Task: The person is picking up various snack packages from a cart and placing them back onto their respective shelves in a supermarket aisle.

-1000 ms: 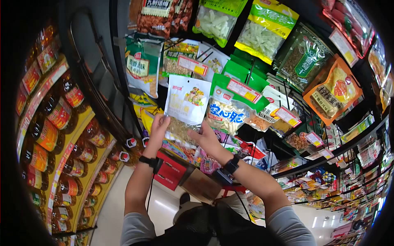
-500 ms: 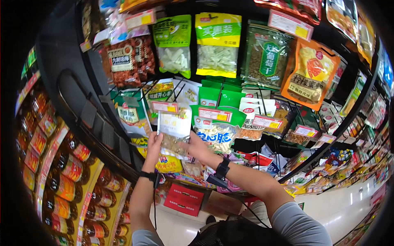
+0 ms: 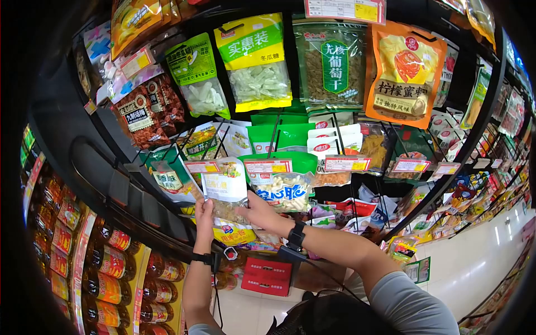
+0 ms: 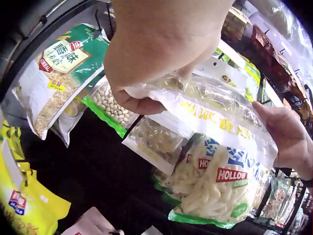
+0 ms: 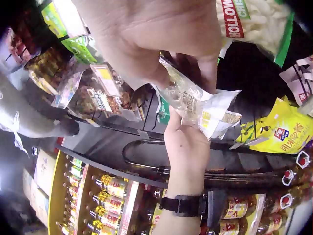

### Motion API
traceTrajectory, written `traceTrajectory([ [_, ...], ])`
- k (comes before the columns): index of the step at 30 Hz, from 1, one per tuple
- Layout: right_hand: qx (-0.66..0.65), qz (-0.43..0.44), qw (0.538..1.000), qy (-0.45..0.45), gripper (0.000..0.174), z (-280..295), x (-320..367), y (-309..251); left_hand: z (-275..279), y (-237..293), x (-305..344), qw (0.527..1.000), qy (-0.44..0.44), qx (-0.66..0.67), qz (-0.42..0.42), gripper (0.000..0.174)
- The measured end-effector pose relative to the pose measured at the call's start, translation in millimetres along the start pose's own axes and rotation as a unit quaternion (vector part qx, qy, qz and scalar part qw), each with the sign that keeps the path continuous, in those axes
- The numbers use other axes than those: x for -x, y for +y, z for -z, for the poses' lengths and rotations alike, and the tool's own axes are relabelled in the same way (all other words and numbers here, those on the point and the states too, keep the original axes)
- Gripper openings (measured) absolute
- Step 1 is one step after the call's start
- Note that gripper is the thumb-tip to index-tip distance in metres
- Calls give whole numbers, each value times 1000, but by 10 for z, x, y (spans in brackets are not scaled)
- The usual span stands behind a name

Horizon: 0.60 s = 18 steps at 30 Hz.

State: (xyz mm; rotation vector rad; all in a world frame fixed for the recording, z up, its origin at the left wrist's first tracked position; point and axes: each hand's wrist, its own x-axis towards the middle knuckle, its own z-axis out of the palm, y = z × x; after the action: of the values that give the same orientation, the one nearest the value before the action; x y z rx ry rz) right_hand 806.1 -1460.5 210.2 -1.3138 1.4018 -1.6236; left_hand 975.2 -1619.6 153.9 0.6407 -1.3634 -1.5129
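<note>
Both hands hold a white-and-clear food packet upright in front of the hanging bags. My left hand grips its lower left edge, thumb at the front. On the opposite side, my right hand pinches the lower right edge. The left wrist view shows the packet's white band with pale yellow lettering; its clear part shows small pieces inside. Right behind the packet hang a green-topped bag of hollow crisps and a green-and-white bag.
Rows of snack bags hang on hooks above, including a yellow winter-melon candy bag, a raisin bag and an orange pouch. Shelves of amber bottles stand at the left. A red box sits low, near the floor.
The head view has turned, so the hanging bags sit lower and further left. The packet has come nearer the hanging bags, held in both hands throughout.
</note>
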Motion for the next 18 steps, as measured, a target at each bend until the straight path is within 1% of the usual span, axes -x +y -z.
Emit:
traceTrajectory([
  [3,-86,-38,995,-27,46,-31,-158,127,10,13,-175,1000,-2,-14,-6,16],
  [6,-108,-78,991,-19,45,-37,-157,75,1,46,-247,999,2,-45,-8,16],
  [9,-126,-73,989,-3,45,5,-98,-20,-30,-27,-238,997,9,-70,-15,17],
  [10,-105,-23,994,29,44,-14,-88,-11,-44,-30,-234,998,9,-67,-17,17],
  [13,-56,-47,997,4,43,19,-31,80,8,-144,-204,999,0,-39,-1,19],
  [15,9,-17,1000,-5,42,45,78,176,37,-174,-160,999,-9,-39,8,20],
  [18,96,36,995,-1,41,25,259,250,-65,66,-75,998,-20,-58,10,22],
])
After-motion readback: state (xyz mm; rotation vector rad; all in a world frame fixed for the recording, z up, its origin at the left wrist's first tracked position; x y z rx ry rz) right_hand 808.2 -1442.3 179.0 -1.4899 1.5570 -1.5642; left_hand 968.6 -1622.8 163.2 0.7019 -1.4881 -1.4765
